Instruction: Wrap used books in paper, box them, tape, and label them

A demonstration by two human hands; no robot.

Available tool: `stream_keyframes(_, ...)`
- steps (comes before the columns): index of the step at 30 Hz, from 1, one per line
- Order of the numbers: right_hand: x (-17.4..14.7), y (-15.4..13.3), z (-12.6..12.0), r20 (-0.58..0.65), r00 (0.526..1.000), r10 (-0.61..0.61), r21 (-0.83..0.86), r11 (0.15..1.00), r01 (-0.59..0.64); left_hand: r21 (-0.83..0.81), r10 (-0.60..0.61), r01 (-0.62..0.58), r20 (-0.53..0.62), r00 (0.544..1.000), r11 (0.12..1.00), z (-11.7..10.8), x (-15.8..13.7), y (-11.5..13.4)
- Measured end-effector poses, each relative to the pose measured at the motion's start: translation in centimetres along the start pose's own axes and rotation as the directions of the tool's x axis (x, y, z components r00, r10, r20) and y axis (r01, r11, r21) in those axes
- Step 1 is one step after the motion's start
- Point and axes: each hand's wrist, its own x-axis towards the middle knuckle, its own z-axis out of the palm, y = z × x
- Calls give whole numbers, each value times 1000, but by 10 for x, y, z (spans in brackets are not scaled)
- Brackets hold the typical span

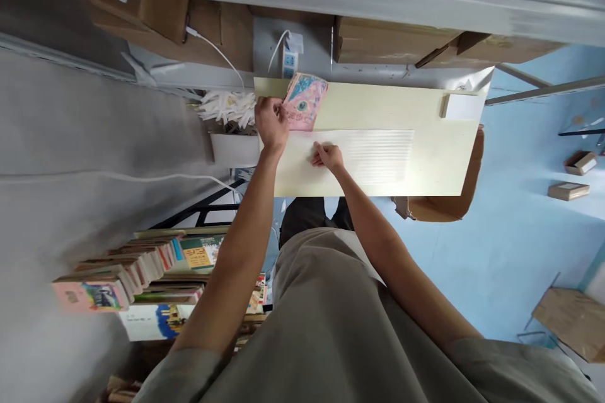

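The left fingers (282, 113) hold the pink booklet (306, 99) by its left edge.

The left hand (271, 123) is gripping the left edge of a pink illustrated booklet (306, 101) above the pale-yellow worktop (439, 167). The right hand (328, 155) is curling its fingers over the left part of a white ribbed sheet (378, 152); contact is remaining unclear. A white rectangular box (463, 107) is occupying the far right corner. White paper strips (229, 107) are lying heaped beside the left edge.

Sheet (378, 152) on board (368, 107); booklet (305, 101) behind its left end; box (463, 107) right.
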Motion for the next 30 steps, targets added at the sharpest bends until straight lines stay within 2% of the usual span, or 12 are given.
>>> stream_keyframes(2,1,-4,-1,31,999,18,15,1000,-19,-17,101,-103,-87,991,995,-8,-16,24)
stream_keyframes(5,2,-10,-10,161,986,41,77,996,-54,-21,228,-235,-165,959,972,-18,-47,66)
stream_keyframes(8,-4,-8,-44,240,969,-59,204,979,9,-128,239,-272,-227,944,954,-13,-83,92)
stream_keyframes(10,-14,2,-84,184,968,-173,264,957,121,-304,121,-169,-170,978,937,5,-110,95)
stream_keyframes(12,-30,18,-134,125,964,-235,230,952,202,-479,-41,40,7,999,877,36,-137,90)
stream_keyframes(15,-56,47,-205,109,963,-244,124,965,231,-547,-233,356,283,931,757,94,-173,78)
stream_keyframes(16,-62,57,-222,86,962,-258,118,962,247,-521,-284,422,326,902,742,112,-181,74)
stream_keyframes(18,-67,75,-243,17,957,-291,120,950,287,-446,-370,486,325,870,752,142,-192,69)
stream_keyframes(20,-63,88,-247,-31,949,-315,109,942,317,-371,-408,477,252,878,797,160,-196,64)
stream_keyframes(22,-54,94,-241,-39,941,-337,78,937,339,-308,-405,439,171,898,844,167,-196,58)
stream_keyframes(26,-40,94,-227,-50,916,-399,-57,917,396,-212,-378,383,68,923,899,165,-190,46)
stream_keyframes(30,-46,96,-245,-143,876,-461,-240,874,421,-225,-407,403,28,913,887,167,-183,38)
